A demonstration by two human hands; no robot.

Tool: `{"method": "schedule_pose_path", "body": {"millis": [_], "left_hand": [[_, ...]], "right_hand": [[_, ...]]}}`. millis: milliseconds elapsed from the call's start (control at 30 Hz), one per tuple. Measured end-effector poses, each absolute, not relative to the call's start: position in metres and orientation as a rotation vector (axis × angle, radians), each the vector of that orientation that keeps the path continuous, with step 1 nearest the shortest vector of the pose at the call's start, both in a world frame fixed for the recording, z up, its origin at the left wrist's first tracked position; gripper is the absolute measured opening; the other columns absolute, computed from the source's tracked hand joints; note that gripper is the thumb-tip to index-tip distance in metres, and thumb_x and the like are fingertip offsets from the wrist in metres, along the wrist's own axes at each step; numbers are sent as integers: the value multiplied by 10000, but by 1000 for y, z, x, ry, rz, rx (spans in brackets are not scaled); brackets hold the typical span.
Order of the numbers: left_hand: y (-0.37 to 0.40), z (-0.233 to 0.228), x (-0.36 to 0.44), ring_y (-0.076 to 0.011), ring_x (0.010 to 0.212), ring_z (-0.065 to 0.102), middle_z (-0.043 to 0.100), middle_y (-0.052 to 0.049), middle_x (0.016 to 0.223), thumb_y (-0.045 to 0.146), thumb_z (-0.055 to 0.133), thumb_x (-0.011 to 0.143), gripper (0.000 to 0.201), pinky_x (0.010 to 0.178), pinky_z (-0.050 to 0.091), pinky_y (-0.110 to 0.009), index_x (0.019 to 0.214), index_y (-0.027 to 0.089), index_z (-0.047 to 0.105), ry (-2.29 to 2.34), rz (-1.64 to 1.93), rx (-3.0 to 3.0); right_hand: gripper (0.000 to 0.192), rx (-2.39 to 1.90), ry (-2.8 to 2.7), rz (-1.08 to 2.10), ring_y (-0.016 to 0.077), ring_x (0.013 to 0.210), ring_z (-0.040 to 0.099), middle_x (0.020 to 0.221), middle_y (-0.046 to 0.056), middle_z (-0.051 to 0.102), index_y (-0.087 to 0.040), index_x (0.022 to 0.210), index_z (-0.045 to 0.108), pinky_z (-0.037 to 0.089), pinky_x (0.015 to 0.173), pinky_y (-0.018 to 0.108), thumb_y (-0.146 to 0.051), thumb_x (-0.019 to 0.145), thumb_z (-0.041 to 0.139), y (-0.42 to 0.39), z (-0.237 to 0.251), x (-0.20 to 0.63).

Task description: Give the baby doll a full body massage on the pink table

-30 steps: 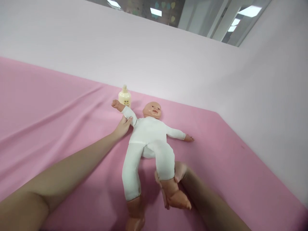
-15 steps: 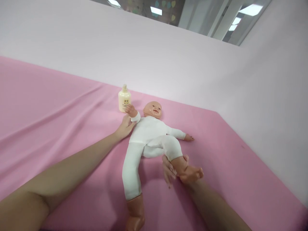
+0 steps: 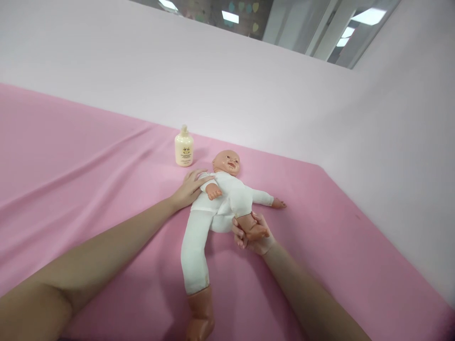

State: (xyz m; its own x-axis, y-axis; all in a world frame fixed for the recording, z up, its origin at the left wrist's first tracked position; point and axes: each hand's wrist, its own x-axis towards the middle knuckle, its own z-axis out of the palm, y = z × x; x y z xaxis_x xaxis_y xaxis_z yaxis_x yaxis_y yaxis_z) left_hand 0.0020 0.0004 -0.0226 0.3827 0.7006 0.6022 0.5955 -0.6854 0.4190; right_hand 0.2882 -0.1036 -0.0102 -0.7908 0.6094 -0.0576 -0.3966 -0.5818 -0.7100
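A baby doll (image 3: 208, 203) with a white cloth body lies on its back, head at the far end. My left hand (image 3: 191, 188) is closed around the doll's arm on the left, bending it over the chest so that the doll's hand (image 3: 213, 191) rests on the front. Under the doll's raised lower leg (image 3: 245, 223) is my right hand (image 3: 261, 237), its fingers wrapped around the ankle. That leg is bent with the knee over the belly. The doll's other leg (image 3: 195, 255) stretches toward me, and its other arm (image 3: 262, 197) lies out to the right.
A pale yellow lotion bottle (image 3: 184, 150) stands upright beyond my left hand, left of the doll's head. Pink cloth (image 3: 106, 166) with some folds covers the surface. A white wall (image 3: 213, 85) rises behind and at the right, with a window (image 3: 284, 23) above.
The doll's left-side arm has come down from beside the bottle onto its chest, with my left hand on it. My right hand has pushed the held leg up toward the belly.
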Motion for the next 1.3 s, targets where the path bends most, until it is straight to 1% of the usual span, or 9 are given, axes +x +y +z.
{"method": "schedule_pose_path", "body": {"millis": [167,367,533,667,900,1067,1300], "left_hand": [[1,-23,2,-291,1355,408,489,-97,1449,173,412,952,500,1174,320,-525,1402,296,593,1168,1183,2512],[6,-26,0,-287,1325,442,540,-92,1410,110,424,889,590,1164,343,-512,1431,294,563,1143,1165,2529],[5,-24,1,-267,1295,473,568,-86,1384,128,407,918,548,1153,363,-479,1416,285,575,1119,1200,2519],[4,-23,2,-268,1289,482,578,-96,1371,171,386,961,501,1147,367,-477,1408,276,585,1119,1209,2519],[6,-24,3,-263,1281,497,584,-103,1379,175,398,964,484,1145,367,-484,1402,257,588,1141,1209,2529],[4,-21,4,-256,1272,509,596,-106,1369,184,394,974,460,1137,374,-471,1379,243,603,1140,1220,2499],[3,-21,4,-252,1283,500,590,-111,1374,170,400,968,459,1142,366,-469,1377,225,601,1148,1233,2502]], "right_hand": [[490,-456,-1024,2307,148,510,598,601,-44,548,-164,994,539,437,444,233,-641,897,486,-107,-7,285],[519,-446,-1073,2282,132,497,555,596,-47,531,-153,999,554,426,453,233,-658,886,509,-109,-5,284],[542,-449,-1119,2286,135,511,565,606,-38,549,-147,1008,555,419,485,247,-675,886,518,-110,-8,286],[563,-422,-1189,2279,145,536,584,633,-21,582,-139,1015,563,423,517,262,-683,868,552,-111,-7,285],[581,-439,-1278,2207,146,533,544,638,-28,579,-149,1075,555,437,566,292,-694,875,533,-111,-9,285],[574,-479,-1301,2168,154,551,551,647,-27,583,-148,1107,563,440,592,304,-672,873,537,-113,-9,286],[519,-457,-1282,2161,156,560,564,654,-18,603,-160,1011,583,442,615,300,-660,872,555,-115,-7,285]]}}
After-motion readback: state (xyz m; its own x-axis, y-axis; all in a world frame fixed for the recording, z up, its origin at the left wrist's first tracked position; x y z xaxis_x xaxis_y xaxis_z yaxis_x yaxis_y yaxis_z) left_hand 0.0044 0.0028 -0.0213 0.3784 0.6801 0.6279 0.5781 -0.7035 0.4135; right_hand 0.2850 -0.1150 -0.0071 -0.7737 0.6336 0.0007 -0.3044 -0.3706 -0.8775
